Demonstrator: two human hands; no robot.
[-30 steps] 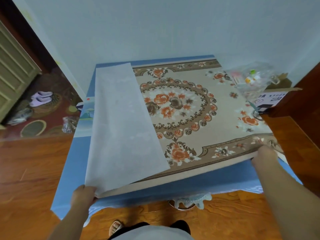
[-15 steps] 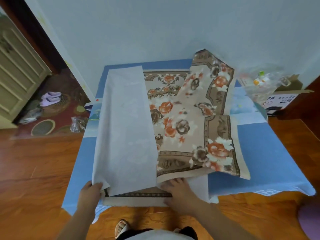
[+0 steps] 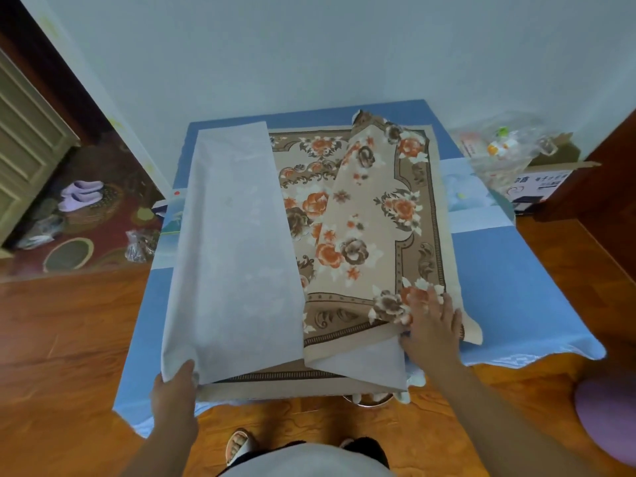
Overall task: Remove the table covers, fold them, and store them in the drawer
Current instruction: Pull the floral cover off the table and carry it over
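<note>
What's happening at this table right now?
A person is folding a floral table cover on a table that also wears a blue cover. The left third is already folded in, its pale underside up, and the left hand grips that flap's near corner. The right side is folded over too, and the right hand rests flat on it, fingers spread, near the front edge. The fold is unfinished; no drawer shows.

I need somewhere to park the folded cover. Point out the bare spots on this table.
Bare blue undercloth lies right of the floral cover, running to the table's right edge. A narrower strip lies beside the left hand. The middle is crowded: the folded cover under the right hand.
</note>
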